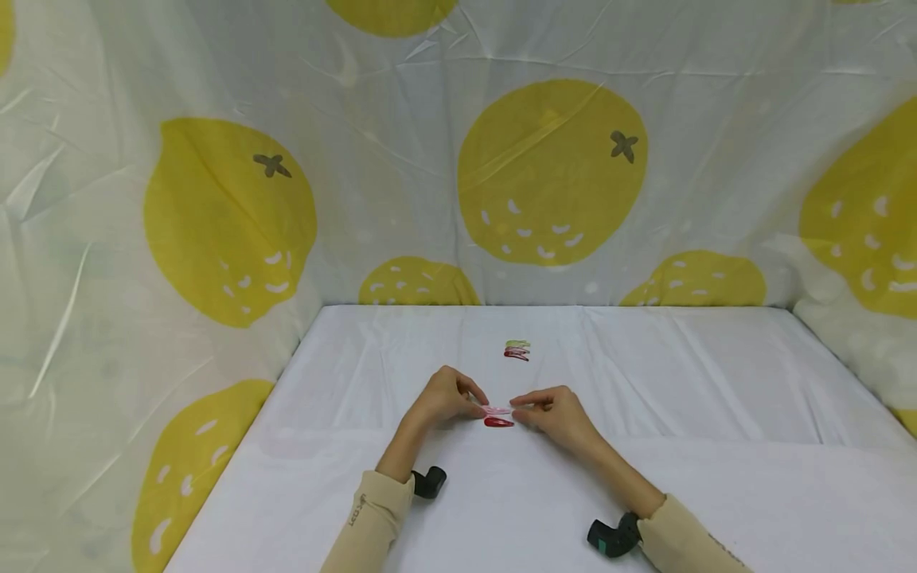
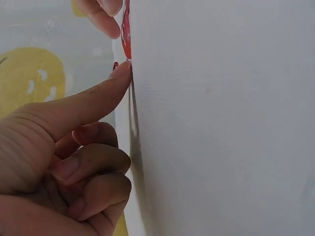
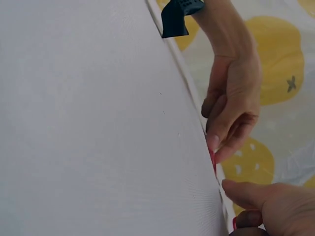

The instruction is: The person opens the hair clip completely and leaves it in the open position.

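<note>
A pale pink hair clip [image 1: 497,411] lies crosswise between the hands, low over the white tabletop. My left hand [image 1: 446,396] pinches its left end between thumb and forefinger. At its right end are the thumb and forefinger of my right hand [image 1: 555,414], one on either side of the tip. Just in front of it, a red hair clip [image 1: 498,422] lies on the cloth, roughly parallel. In the left wrist view the red clip [image 2: 126,37] shows edge-on beyond the left thumb. The left hand's other fingers are curled in toward the palm.
Farther back on the table [image 1: 680,374], several hair clips [image 1: 517,350], green, pink and dark red, lie in a short row. A curtain with yellow lemons [image 1: 552,171] hangs behind and at the sides. Black wrist cameras [image 1: 614,537] stick out near both sleeves.
</note>
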Available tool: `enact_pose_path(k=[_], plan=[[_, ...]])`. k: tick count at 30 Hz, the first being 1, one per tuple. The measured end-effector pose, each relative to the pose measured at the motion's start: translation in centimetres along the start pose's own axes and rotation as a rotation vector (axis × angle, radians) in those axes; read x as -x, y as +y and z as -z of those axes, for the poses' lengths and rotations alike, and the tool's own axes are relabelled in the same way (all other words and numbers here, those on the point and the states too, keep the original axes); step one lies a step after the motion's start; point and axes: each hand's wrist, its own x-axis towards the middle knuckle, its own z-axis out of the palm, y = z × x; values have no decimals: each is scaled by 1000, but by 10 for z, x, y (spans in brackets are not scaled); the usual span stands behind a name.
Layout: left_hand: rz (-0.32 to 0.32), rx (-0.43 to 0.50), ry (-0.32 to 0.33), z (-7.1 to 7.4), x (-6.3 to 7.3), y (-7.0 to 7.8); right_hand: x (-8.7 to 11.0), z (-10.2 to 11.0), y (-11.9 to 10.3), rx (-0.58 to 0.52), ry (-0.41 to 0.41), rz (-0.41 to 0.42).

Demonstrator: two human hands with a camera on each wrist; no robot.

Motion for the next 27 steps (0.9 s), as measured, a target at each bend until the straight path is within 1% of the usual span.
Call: enact_pose_path(k=[8, 16, 23, 27], plan=[[-57, 90, -8, -2, 2, 3, 2, -2, -1, 13, 18, 52], [-80, 112, -16, -3, 1, 5, 1, -1, 0, -16, 43, 44], [-59, 143, -6, -5, 0, 6, 0, -1, 1, -39, 91, 43], [-54, 142, 3, -6, 0, 6, 0, -1, 0, -42, 119, 30]])
